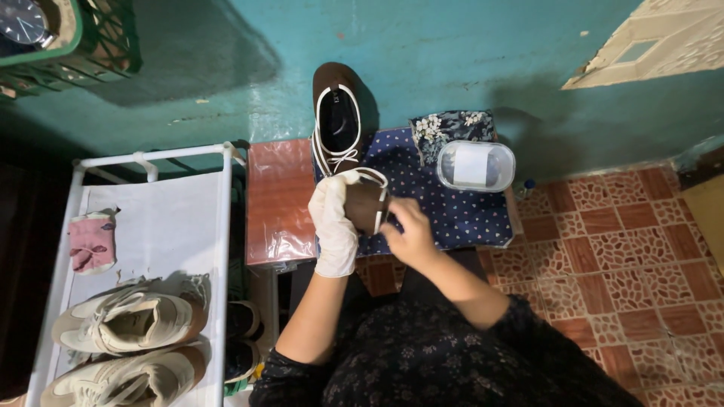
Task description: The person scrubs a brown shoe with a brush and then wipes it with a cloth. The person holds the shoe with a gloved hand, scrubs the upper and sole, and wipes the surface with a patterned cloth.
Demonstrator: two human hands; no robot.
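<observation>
Brown shoe [367, 205], held crosswise, toe seemingly left

Dim indoor light, hard shadows on wall, glare on plastic, sharp focus

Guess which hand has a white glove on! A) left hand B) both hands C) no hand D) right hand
A: the left hand wears a white glove and holds a brown shoe, while the right hand is bare.

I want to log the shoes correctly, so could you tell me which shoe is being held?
The brown shoe between the hands; its mate lies on the dotted cloth, and the beige pair sits on the rack.
</observation>
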